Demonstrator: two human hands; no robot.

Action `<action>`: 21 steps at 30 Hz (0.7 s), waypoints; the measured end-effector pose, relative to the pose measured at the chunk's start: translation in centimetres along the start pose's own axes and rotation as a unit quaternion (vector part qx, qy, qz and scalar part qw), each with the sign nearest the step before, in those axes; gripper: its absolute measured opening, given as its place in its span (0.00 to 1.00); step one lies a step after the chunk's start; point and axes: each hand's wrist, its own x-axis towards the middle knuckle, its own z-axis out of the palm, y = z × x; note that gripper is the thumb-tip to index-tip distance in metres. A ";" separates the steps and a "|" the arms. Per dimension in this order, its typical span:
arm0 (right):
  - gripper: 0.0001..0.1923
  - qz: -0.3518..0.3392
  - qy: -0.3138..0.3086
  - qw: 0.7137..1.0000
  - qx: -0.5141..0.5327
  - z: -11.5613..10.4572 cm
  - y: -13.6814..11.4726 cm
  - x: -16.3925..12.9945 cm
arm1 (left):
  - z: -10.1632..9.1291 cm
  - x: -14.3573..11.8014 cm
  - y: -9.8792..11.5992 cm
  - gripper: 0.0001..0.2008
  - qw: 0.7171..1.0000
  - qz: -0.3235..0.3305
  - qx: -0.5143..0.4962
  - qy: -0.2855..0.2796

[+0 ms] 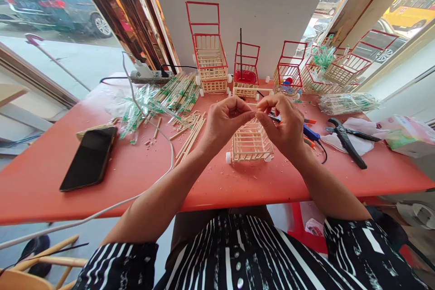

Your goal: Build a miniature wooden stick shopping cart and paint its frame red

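Observation:
Both hands meet just above a small unpainted cart made of wooden sticks [251,142], which stands on white wheels on the red table. My left hand [226,120] is closed, thumb and forefinger pinched together. My right hand [283,120] pinches as well, its fingertips almost touching the left ones. Whatever lies between the fingertips is too small to make out. Behind the right hand, partly hidden, lies a blue-handled tool with a black cord [311,133]. Loose wooden sticks [192,138] and short cut pieces lie left of the cart.
Finished carts with red trim, such as the tall one [210,61], line the wall. Wrapped chopsticks [180,93] lie at the back left. A phone [90,158] and a white cable [171,154] are on the left; black-handled pliers [348,142] and a tissue pack [408,133] are on the right.

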 end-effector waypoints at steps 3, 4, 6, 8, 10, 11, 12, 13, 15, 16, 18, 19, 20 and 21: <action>0.09 0.004 -0.023 1.000 -0.004 0.0 -0.1 0.0 | -0.2 -0.2 0.1 0.22 0.992 0.056 0.107 0.023; 0.09 0.006 -0.030 0.999 -0.010 0.0 -0.1 0.0 | -0.3 -0.3 0.1 0.22 0.987 0.073 0.138 0.025; 0.11 0.003 -0.034 0.999 -0.023 0.0 0.1 0.0 | -0.4 -0.3 0.3 0.22 0.977 0.103 0.183 0.021; 0.13 -0.006 -0.035 0.999 -0.035 0.1 0.4 -0.1 | -0.6 -0.3 0.3 0.22 0.968 0.130 0.213 0.013; 0.14 -0.009 -0.036 0.998 -0.044 0.3 0.7 -0.1 | -0.8 -0.3 0.1 0.22 0.955 0.163 0.245 0.010; 0.15 -0.007 -0.038 0.998 -0.045 0.4 0.8 -0.2 | -0.9 -0.3 -0.1 0.22 0.947 0.183 0.265 0.011; 0.16 -0.001 -0.041 0.998 -0.043 0.4 0.8 -0.2 | -1.0 -0.2 -0.2 0.23 0.936 0.205 0.285 0.013; 0.18 0.008 -0.045 0.998 -0.037 0.5 0.8 -0.1 | -1.0 -0.2 -0.4 0.23 0.925 0.227 0.306 0.013; 0.20 0.031 -0.052 0.998 -0.013 0.5 0.7 0.0 | -1.2 -0.1 -0.7 0.23 0.903 0.267 0.336 0.015; 0.22 0.045 -0.054 0.998 0.003 0.5 0.6 0.0 | -1.2 -0.1 -0.8 0.23 0.896 0.281 0.343 0.015; 0.25 0.078 -0.061 0.994 0.037 0.4 0.4 0.1 | -1.3 -0.1 -0.9 0.21 0.890 0.298 0.345 0.016; 0.26 0.096 -0.065 0.992 0.055 0.4 0.4 0.2 | -1.4 -0.1 -0.9 0.21 0.889 0.300 0.344 0.013; 0.27 0.116 -0.071 0.988 0.074 0.3 0.3 0.2 | -1.4 -0.2 -0.8 0.21 0.889 0.301 0.345 0.009; 0.28 0.135 -0.078 0.983 0.093 0.3 0.3 0.3 | -1.4 -0.2 -0.7 0.21 0.887 0.302 0.350 0.005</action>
